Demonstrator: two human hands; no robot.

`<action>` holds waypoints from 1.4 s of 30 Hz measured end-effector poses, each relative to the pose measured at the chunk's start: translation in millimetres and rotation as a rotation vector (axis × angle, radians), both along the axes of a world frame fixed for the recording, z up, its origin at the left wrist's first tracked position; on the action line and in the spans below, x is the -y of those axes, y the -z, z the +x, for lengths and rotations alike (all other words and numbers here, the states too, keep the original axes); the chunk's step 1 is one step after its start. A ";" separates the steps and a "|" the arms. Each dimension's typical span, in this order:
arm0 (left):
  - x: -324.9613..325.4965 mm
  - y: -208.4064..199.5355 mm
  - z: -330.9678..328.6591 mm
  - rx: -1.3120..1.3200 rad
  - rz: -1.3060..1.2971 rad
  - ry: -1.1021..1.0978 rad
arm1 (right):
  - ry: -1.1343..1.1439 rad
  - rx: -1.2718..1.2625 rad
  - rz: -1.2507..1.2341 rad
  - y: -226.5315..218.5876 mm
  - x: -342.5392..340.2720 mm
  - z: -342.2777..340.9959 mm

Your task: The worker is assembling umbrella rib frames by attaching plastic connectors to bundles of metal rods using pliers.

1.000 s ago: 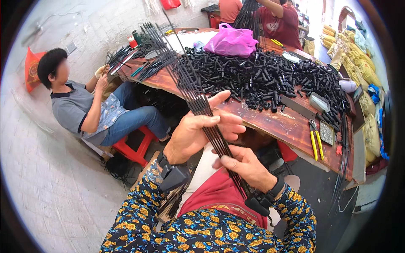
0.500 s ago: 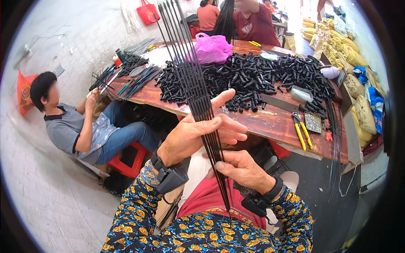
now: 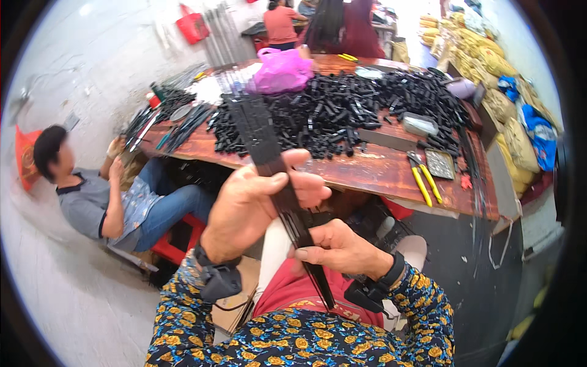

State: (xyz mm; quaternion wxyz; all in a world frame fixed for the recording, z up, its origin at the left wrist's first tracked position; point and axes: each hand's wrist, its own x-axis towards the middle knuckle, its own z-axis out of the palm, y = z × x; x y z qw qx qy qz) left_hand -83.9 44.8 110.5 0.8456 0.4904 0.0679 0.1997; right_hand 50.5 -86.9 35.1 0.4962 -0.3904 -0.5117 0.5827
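Two hands hold one bundle of thin black rods (image 3: 287,205), its length blurred. The left hand (image 3: 244,199) has its thumb laid across the middle, the fingers reaching out straight behind it; the right hand (image 3: 345,248) is curled, pinching the lower part between thumb and fingers. From the left hand the upper end points to 12 o'clock and the lower end to 5, over the red cloth (image 3: 312,287) on the lap. The right hand has the bundle at its 9 o'clock.

Beyond both hands, the near edge of the table (image 3: 391,174) slants from about 11 o'clock down toward 2. In view, the bundle's upper end crosses that edge and overlaps the heap of black tubular parts (image 3: 330,113). Between 1 and 2 o'clock from the right hand, yellow-handled pliers (image 3: 425,177) lie at the edge beside a small tray (image 3: 448,174). Room opens at about 4 o'clock, where dark floor (image 3: 477,293) stretches past the table corner. At 9 o'clock a seated person (image 3: 92,202) and red stool (image 3: 199,227) bound the left side.
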 end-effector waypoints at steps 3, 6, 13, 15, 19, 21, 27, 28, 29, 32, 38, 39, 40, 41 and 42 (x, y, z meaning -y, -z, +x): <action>-4.5 -20.2 6.9 0.024 0.067 0.111 | -0.011 0.019 0.110 -11.1 0.2 9.1; -6.4 -40.4 20.6 0.040 0.086 0.188 | 0.051 0.056 0.137 -19.5 5.0 17.2; -11.3 -57.7 89.9 -0.071 0.353 0.259 | 0.199 0.095 0.196 -20.5 14.7 57.1; -23.3 -60.4 126.2 -0.085 0.410 0.305 | 0.346 0.214 0.197 -21.6 7.1 77.7; -60.2 -59.8 205.8 -0.029 0.437 0.474 | 0.550 0.318 0.142 -21.1 -15.3 132.2; -72.8 -54.4 243.3 -0.003 0.445 0.555 | 0.672 0.421 0.089 -20.8 -20.5 157.3; -65.6 11.0 266.0 -0.161 0.368 0.578 | 0.645 0.328 0.010 49.6 -6.8 169.2; -58.2 28.5 261.4 -0.210 0.362 0.590 | 0.649 0.327 -0.110 67.4 1.9 162.5; -53.6 48.7 253.0 -0.239 0.346 0.585 | 0.722 0.230 0.000 91.9 6.4 151.4; -35.2 87.7 222.6 -0.323 0.269 0.546 | 0.689 0.271 -0.095 123.3 24.3 132.2; -16.0 123.3 197.2 -0.380 0.151 0.499 | 0.600 0.477 -0.179 153.3 39.3 135.8; -11.8 123.7 193.8 -0.402 0.155 0.469 | 0.611 0.456 -0.137 159.5 40.2 134.7; -8.2 124.4 190.3 -0.401 0.157 0.462 | 0.622 0.433 -0.097 168.1 39.7 134.3; -4.8 124.2 185.7 -0.418 0.242 0.392 | 0.578 0.476 -0.152 176.8 37.6 135.4; -1.2 124.7 180.9 -0.430 0.322 0.329 | 0.577 0.483 -0.154 185.2 35.9 137.2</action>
